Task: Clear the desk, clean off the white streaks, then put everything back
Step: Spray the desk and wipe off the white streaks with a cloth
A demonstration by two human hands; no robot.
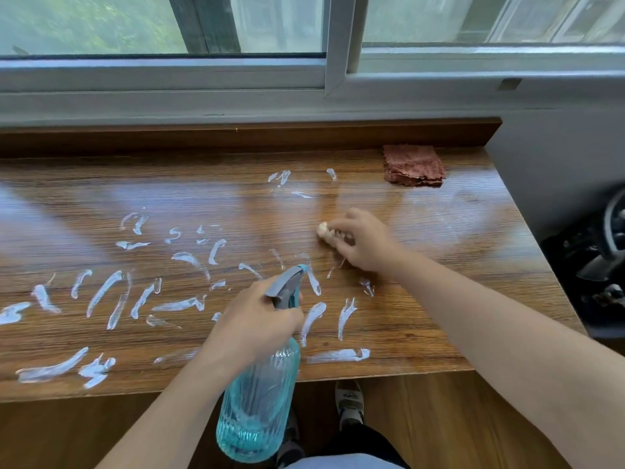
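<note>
White streaks (111,296) cover the left and middle of the wooden desk (439,316). My left hand (253,319) grips the neck of a blue ribbed spray bottle (257,401), held over the desk's front edge with its grey nozzle pointing away from me. My right hand (365,242) pinches a small pale wad (326,231) and presses it on the desk surface to the right of the streaks. A hazy wiped patch lies further right on the desk.
A folded reddish-brown cloth (414,165) lies at the desk's back right by the raised back ledge (236,135). A window sill runs behind. A dark chair base (605,252) stands right of the desk. My feet show below the front edge.
</note>
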